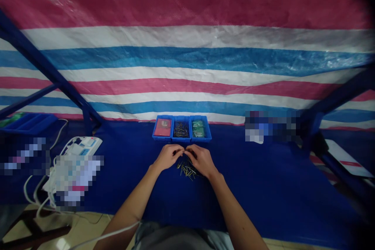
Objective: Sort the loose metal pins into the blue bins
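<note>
Both my left hand (168, 156) and right hand (201, 159) met fingertip to fingertip, pinching something too small to tell, above a heap of small metal pins (186, 170) on the blue counter (263, 187). Three blue bins (181, 128) sat at twelve o'clock; a white device (82, 145) at nine. Open room lay at three.

A matt dark blue cloth (263, 187) covers the table, and behind it hangs a woven plastic tarpaulin (187, 58) in red, white and blue stripes with a faint sheen and creases. Three small blue bins (181, 128) of smooth, slightly glossy plastic stand in a row; below them a heap of thin metal pins (187, 170), brassy and glinting, lies on the cloth. At left, a white plastic device (82, 146) with smooth white cables looks glossy.
</note>
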A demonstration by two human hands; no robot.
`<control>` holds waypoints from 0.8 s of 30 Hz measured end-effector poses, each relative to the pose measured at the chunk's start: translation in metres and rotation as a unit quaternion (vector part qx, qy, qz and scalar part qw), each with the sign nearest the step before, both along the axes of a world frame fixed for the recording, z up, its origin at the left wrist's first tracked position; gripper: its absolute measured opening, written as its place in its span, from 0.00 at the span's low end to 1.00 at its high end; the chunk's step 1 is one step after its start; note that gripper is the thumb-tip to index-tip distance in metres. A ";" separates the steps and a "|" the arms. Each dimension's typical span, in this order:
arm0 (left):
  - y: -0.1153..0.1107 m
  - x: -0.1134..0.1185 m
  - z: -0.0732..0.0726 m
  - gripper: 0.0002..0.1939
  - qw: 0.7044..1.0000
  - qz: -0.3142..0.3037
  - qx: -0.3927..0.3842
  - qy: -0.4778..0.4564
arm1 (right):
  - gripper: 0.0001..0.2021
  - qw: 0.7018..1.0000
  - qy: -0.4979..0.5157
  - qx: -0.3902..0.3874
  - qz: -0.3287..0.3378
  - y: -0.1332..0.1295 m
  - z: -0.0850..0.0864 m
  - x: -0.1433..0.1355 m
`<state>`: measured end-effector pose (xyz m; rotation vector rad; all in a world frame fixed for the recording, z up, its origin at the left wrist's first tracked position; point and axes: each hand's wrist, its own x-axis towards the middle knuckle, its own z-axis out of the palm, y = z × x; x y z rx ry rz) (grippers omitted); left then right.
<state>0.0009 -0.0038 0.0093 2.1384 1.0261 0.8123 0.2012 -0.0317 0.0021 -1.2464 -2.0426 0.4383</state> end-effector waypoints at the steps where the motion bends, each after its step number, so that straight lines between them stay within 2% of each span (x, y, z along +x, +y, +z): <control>1: 0.000 0.000 0.000 0.14 1.000 0.000 -0.001 0.000 | 0.10 1.000 0.003 0.001 0.002 0.000 0.000 0.000; 24: 0.000 0.000 0.001 0.13 1.000 0.004 -0.013 0.001 | 0.12 0.999 -0.033 -0.009 0.008 0.001 0.000 0.001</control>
